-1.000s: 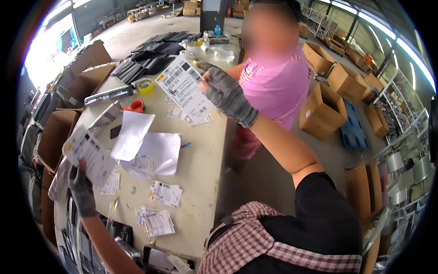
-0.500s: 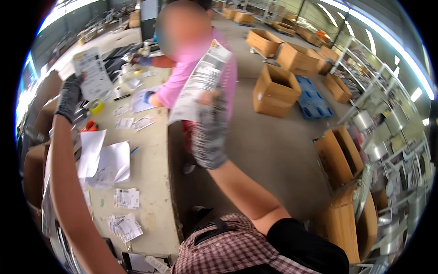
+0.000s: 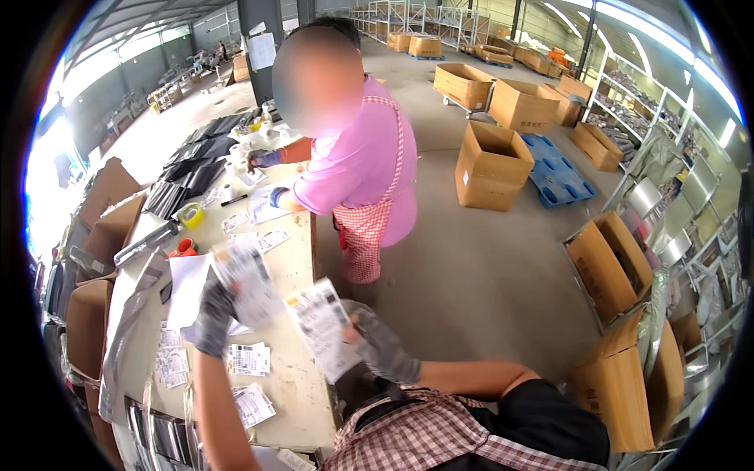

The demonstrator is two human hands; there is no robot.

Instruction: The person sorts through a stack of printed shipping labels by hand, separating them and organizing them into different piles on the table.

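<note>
My left hand (image 3: 214, 318), in a grey glove, grips a printed label sheet (image 3: 253, 289) above the worktable (image 3: 297, 396); the sheet is smeared by motion. A second printed label sheet (image 3: 316, 318) is pinched in my gloved right hand (image 3: 381, 345), past the table's right edge and in front of my checked apron (image 3: 424, 439). The two sheets are tilted and close together. On the table below lie small stacks of labels (image 3: 249, 359) and a fanned pile of labels (image 3: 253, 406). White paper (image 3: 188, 284) lies beside my left hand.
Across the table's far end a co-worker in pink (image 3: 353, 177) handles papers. An orange tape roll (image 3: 183, 246), a yellow tape roll (image 3: 191, 214) and black bags (image 3: 184, 177) lie there. Cardboard boxes (image 3: 491, 169) and a blue pallet (image 3: 559, 173) stand right, open cartons (image 3: 90, 314) left.
Both hands have come down from a raised, spread position and closer together, each still holding its label sheet. The head view has shifted, showing more of the far hall.
</note>
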